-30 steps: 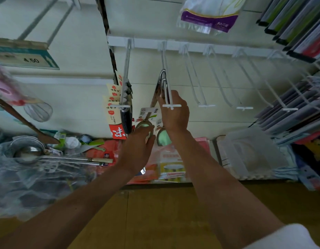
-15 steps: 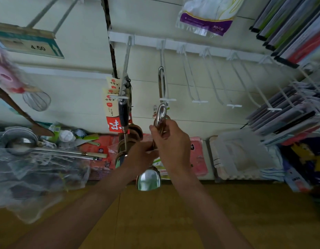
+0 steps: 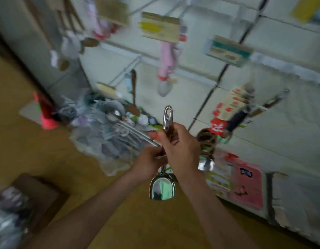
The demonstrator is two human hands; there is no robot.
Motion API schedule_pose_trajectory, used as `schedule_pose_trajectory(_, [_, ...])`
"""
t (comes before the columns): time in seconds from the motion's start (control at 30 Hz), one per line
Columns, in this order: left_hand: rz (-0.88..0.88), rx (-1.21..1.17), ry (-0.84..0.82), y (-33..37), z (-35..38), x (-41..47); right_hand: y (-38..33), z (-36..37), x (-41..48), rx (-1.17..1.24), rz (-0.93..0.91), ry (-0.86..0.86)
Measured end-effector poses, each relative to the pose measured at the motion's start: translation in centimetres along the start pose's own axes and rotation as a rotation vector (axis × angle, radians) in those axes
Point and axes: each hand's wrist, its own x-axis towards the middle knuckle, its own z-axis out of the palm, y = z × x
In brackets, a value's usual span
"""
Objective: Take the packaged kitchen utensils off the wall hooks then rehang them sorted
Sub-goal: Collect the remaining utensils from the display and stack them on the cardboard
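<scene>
The scoop point(image 3: 162, 188) is away from the wall point(image 3: 263, 133) now. Half a second ago its handle end was close in among the hanging stock, and now it's out in open air, about upright. My view has swung left as well: the tagged utensils point(image 3: 233, 106) that hung just left of the scoop then are now up to its right.

The grip hasn't changed. My right hand point(image 3: 182, 150) is still wrapped round the handle, fingers point(image 3: 175, 136) curled tight, with the holed end sticking up above them. My left hand point(image 3: 148, 164) stays lower on the scoop, pinching the handle just under the right hand, though what exactly sits between those fingertips is blurred. The bowl hangs below both hands, shiny side toward me.

Now the containers. Left of the scoop and beyond it is a heap point(image 3: 101, 139) of clear plastic wrap with steel pieces in it, and a ladle point(image 3: 114, 112) lies at its far edge. Lower left of the scoop, a brown box point(image 3: 40, 191) sits on the floor point(image 3: 39, 150) with clear bags point(image 3: 6, 218) at its near side. Whether they are in it or against it I can't tell, it's all smeared. Right of the scoop, a pink pack point(image 3: 247, 187) lies at the foot of the wall.
</scene>
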Motion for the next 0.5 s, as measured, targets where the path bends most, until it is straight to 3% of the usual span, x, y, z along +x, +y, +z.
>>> schedule_pose_trajectory(0.27, [-0.068, -0.118, 0.424, -4.9, -22.2, -13.7, -20.3, 16.2, -4.4, 0.156, -0.389, -0.152])
schedule_pose_trajectory(0.5, [-0.110, -0.190, 0.601, -9.1, -33.2, -25.2, -33.1, 24.8, -11.2, 0.225, -0.585, -0.256])
